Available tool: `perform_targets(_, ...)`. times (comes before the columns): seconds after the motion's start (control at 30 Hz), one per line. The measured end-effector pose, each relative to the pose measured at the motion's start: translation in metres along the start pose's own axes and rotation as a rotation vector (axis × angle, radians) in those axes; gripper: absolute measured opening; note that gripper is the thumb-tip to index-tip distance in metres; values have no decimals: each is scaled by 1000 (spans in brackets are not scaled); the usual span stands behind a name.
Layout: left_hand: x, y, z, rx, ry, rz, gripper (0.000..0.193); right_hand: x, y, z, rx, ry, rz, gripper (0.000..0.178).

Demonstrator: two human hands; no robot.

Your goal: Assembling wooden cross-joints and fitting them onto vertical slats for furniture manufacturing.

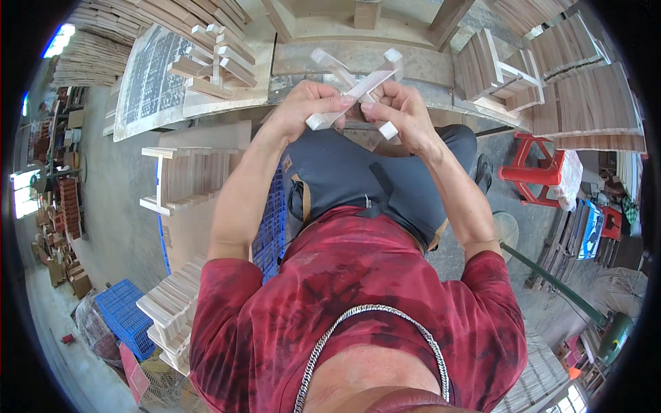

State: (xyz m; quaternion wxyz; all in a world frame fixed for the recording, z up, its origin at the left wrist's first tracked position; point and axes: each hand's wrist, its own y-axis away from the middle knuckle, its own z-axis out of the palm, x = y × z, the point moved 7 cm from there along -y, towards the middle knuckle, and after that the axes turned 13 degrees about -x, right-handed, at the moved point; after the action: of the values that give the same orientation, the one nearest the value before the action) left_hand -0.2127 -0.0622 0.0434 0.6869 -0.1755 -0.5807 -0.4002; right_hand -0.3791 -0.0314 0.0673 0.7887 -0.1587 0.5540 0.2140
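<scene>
Wooden cross [372,82] between hands; left hand [311,109] and right hand [406,113] both clamped on it. Bench [430,79] just beyond hands. Stacked sticks [237,71] left of left hand; red stool [529,175] right of right hand, nearer body.

Fairly bright, even light fills the frame, with soft, faint shadows. A window [25,196] at the left edge burns out to white, as does a blue-fringed opening [60,40] at the upper left; a bright pane [573,400] shows at the lower right. The chain [372,308] at lower centre throws small glints. Fisheye distortion bends straight edges toward the rim — and black closes off the corners. At upper centre the crossed wooden sticks [367,87] are smeared by motion — the shirt [358,268] is crisper.
</scene>
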Motion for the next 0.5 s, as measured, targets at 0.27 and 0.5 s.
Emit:
perform_targets(0.27,17,-4,14,242,-254,291,40,7,-17,-70,366,-90,-121,51)
perform_targets(0.5,65,-41,-23,647,-859,346,30,-19,-84,-113,600,-66,-377,46)
